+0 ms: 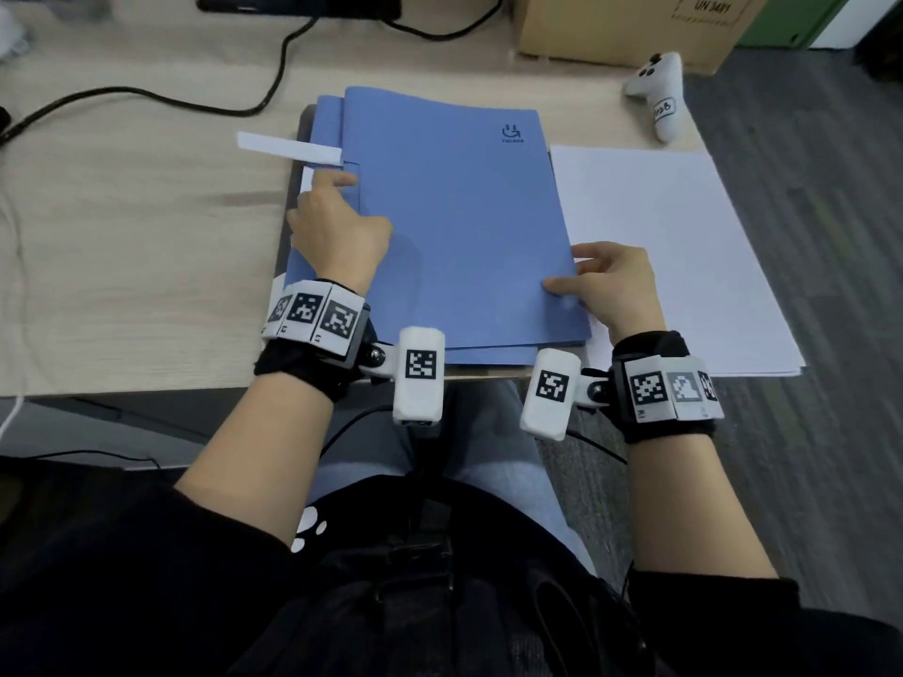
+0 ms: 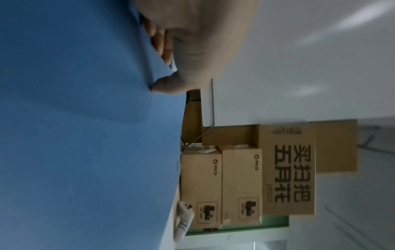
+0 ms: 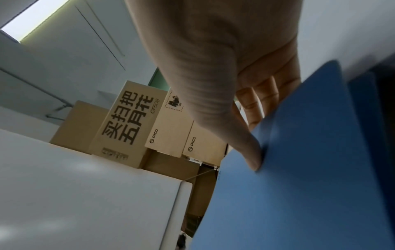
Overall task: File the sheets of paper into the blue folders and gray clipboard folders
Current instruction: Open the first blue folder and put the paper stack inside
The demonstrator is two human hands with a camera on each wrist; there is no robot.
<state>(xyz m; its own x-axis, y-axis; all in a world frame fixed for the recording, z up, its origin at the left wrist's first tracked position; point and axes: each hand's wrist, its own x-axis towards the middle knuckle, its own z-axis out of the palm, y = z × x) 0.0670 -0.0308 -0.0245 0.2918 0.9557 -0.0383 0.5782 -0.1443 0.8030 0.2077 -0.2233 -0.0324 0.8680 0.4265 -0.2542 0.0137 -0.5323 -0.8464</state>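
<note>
A blue folder [image 1: 440, 212] lies shut on top of a stack at the desk's middle, over a second blue folder [image 1: 327, 114] offset to the left. A gray clipboard folder [image 1: 305, 119] shows as a dark edge under them. My left hand [image 1: 342, 222] holds the top folder's left edge, index finger stretched along the spine; in the left wrist view its fingers [image 2: 162, 42] tuck behind the blue cover [image 2: 85, 118]. My right hand [image 1: 601, 285] pinches the folder's right edge, thumb [image 3: 245, 143] on top and fingers beneath. A stack of white paper [image 1: 659, 256] lies just right of the folders.
A white paper strip [image 1: 288, 148] sticks out left of the folders. A white game controller [image 1: 655, 90] and a cardboard box [image 1: 625, 26] sit at the back right. Black cables [image 1: 273, 75] cross the back left. The desk's front edge [image 1: 146, 388] is near my wrists.
</note>
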